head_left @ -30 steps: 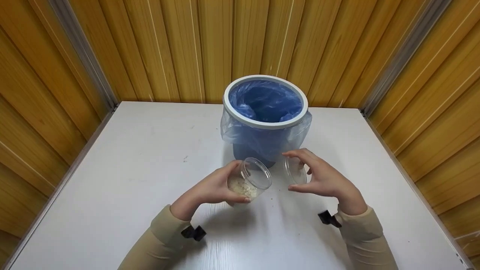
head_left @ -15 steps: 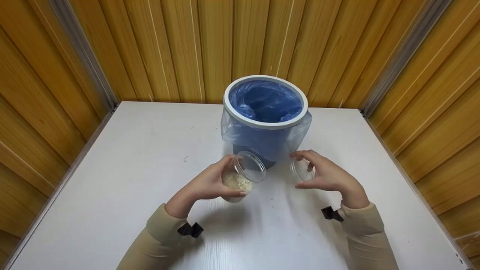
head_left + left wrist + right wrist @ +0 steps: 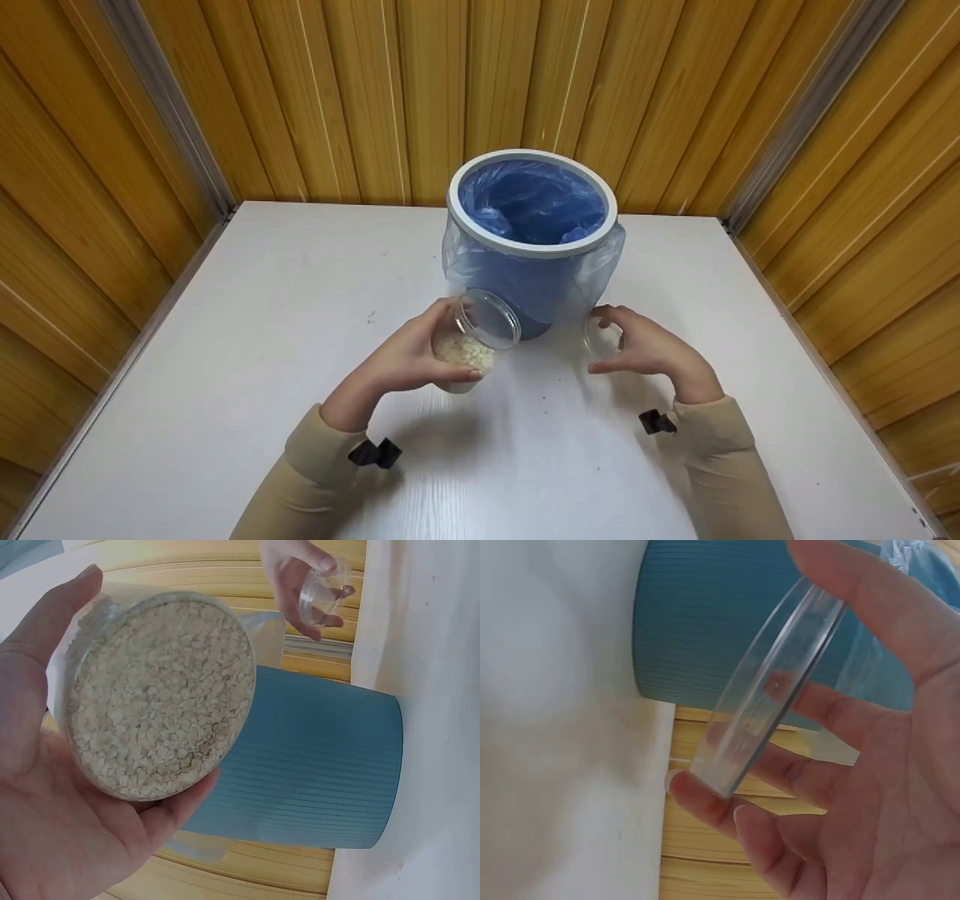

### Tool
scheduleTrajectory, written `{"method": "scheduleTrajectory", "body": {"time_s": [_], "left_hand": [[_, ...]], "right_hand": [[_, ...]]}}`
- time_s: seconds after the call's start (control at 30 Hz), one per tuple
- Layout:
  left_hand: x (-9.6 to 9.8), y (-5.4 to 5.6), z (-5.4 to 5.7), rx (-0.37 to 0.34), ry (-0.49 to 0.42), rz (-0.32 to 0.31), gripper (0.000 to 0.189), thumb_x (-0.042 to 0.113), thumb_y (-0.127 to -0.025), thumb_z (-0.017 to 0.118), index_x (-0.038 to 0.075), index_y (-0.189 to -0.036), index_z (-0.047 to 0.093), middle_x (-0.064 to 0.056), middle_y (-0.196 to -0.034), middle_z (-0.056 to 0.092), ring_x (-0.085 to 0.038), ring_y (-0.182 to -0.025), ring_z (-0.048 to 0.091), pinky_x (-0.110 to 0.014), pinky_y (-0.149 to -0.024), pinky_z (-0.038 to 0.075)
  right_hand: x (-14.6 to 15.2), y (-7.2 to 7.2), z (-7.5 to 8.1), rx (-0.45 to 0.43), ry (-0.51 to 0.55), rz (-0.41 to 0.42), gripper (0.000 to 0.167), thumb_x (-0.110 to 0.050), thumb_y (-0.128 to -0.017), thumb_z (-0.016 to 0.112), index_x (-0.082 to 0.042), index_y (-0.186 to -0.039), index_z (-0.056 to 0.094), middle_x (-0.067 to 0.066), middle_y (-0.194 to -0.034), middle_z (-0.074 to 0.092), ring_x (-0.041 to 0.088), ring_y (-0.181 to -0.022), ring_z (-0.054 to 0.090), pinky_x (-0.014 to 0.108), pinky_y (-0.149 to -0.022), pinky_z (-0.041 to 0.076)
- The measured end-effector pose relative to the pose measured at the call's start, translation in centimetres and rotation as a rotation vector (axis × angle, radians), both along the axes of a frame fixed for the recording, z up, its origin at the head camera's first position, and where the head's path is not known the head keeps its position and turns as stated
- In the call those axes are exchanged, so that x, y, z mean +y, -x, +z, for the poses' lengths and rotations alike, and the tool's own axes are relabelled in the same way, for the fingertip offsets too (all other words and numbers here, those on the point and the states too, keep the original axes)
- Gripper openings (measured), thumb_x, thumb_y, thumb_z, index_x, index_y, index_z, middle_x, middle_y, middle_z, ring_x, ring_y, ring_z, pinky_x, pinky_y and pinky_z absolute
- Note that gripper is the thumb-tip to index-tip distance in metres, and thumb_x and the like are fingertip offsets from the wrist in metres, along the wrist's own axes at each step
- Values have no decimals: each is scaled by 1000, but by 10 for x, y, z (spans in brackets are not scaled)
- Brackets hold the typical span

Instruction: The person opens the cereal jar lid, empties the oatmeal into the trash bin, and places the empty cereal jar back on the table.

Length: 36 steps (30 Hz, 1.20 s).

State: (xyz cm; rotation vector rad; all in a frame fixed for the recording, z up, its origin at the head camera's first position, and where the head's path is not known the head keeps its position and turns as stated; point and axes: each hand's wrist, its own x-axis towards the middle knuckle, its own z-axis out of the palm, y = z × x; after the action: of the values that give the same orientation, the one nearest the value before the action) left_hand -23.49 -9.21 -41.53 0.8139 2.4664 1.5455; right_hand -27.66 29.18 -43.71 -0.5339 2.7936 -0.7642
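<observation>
My left hand (image 3: 409,352) grips a clear plastic jar (image 3: 491,322) round its side, tilted with its uncovered mouth toward the right. Pale flakes like rolled oats (image 3: 165,697) lie in it, seen through the base in the left wrist view. To the right, my right hand (image 3: 645,345) holds a clear round lid (image 3: 769,690) by its edge, between thumb and fingers. Jar and lid are apart, both above the table. Just behind them stands a blue trash bin (image 3: 517,285) with a white rim and a plastic liner.
The white table (image 3: 262,337) carries the bin near its back middle, with a few small specks on the surface. Wood-patterned walls (image 3: 360,97) enclose the back and both sides.
The left hand has moved left and a little away from me with the jar. The right hand has shifted slightly right with the lid, so the gap between them is wider.
</observation>
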Motion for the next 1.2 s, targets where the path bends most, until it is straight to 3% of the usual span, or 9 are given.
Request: {"method": "scheduleTrajectory", "body": {"time_s": [0.27, 0.63, 0.93, 1.2], "left_hand": [[-5, 0, 4, -11, 3, 45, 93, 27, -70, 95, 12, -148, 46, -10, -136, 63, -26, -116, 60, -41, -97, 51], [-10, 3, 10, 17, 18, 86, 95, 30, -71, 95, 13, -150, 45, -12, -139, 62, -27, -118, 61, -44, -98, 51], [-14, 11, 24, 11, 23, 115, 94, 30, -71, 95, 14, -149, 45, -10, -138, 61, -27, -118, 61, -45, -99, 52], [-17, 17, 37, 20, 45, 128, 97, 30, -71, 95, 13, -151, 43, -9, -141, 60, -28, -122, 60, -47, -102, 51]], "right_hand": [[1, 9, -15, -57, -31, -55, 97, -42, -74, 91, -5, -151, 45, 25, -139, 59, 44, -128, 56, 62, -109, 45], [-4, 18, -32, -84, -44, -100, 94, -39, -70, 94, -1, -143, 49, 27, -137, 57, 41, -121, 59, 59, -105, 48], [-9, 15, -36, -40, -167, -133, 92, -40, -69, 93, -11, -146, 51, 23, -127, 51, 37, -109, 57, 59, -96, 50], [-8, 15, -37, -77, -194, -165, 95, -43, -71, 92, -9, -149, 50, 23, -134, 50, 40, -120, 47, 63, -100, 47]]}}
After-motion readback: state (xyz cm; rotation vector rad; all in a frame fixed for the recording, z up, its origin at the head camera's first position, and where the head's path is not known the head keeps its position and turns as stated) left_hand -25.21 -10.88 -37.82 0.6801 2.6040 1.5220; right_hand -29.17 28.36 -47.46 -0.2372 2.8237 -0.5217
